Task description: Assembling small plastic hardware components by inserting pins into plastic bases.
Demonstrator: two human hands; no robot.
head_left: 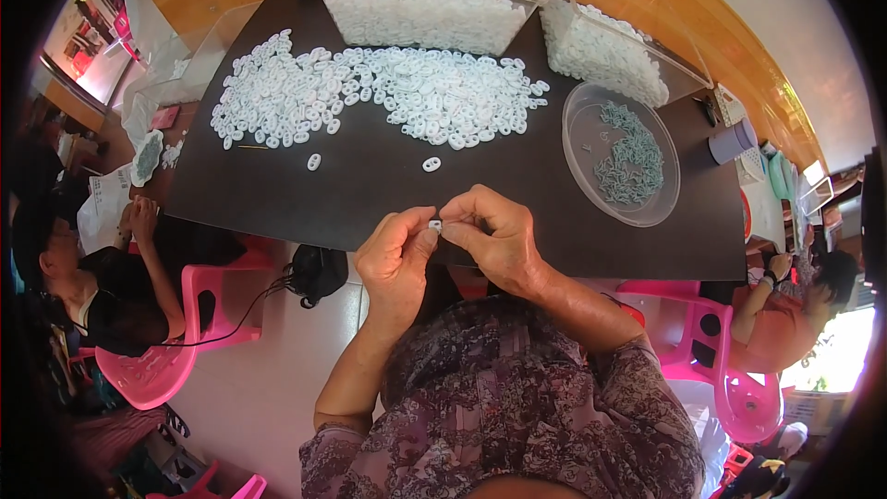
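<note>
Close to the table's near edge, a small white plastic piece [434, 225] is pinched between the thumb and fingers of my left hand [397, 254]. My right hand [499, 236] meets it from the right, thumb and forefinger closed at the piece's edge; whatever lies between those fingertips is hidden. Beyond my hands, a single white oval piece with two holes [431, 164] lies on the dark table [370, 194]. Another such oval piece [314, 162] rests farther left. Past them spread a left heap of white oval pieces [286, 92] and a right heap [453, 97].
At the right, a round clear tray [575, 152] holds small grey-green parts [633, 162]. Clear bins of white pieces [425, 18] [601, 51] line the table's back. A grey cup [732, 141] stands far right. People sit on both sides, near pink chairs [199, 314] [688, 342].
</note>
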